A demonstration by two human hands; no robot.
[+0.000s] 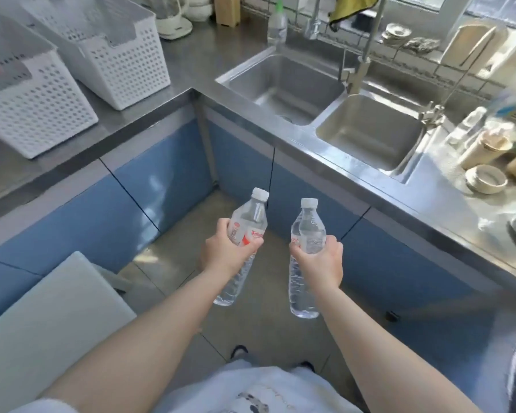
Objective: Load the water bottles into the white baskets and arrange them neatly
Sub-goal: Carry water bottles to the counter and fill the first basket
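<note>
My left hand (225,253) grips a clear water bottle (248,222) with a white cap and a red-and-white label, tilted slightly right. My right hand (320,260) grips a second clear water bottle (307,231), held nearly upright. Both bottles hang over the floor in front of the counter corner. Two white perforated baskets stand on the steel counter at upper left: the near one (33,114) and the far one (122,67). Their insides are blurred, so their contents cannot be made out.
A steel double sink (325,114) with a tap fills the counter at right. Bowls and cups (486,178) sit at far right. Another bottle (277,25) stands behind the sink. A white board (42,317) lies at lower left. Blue cabinet fronts run below the counters.
</note>
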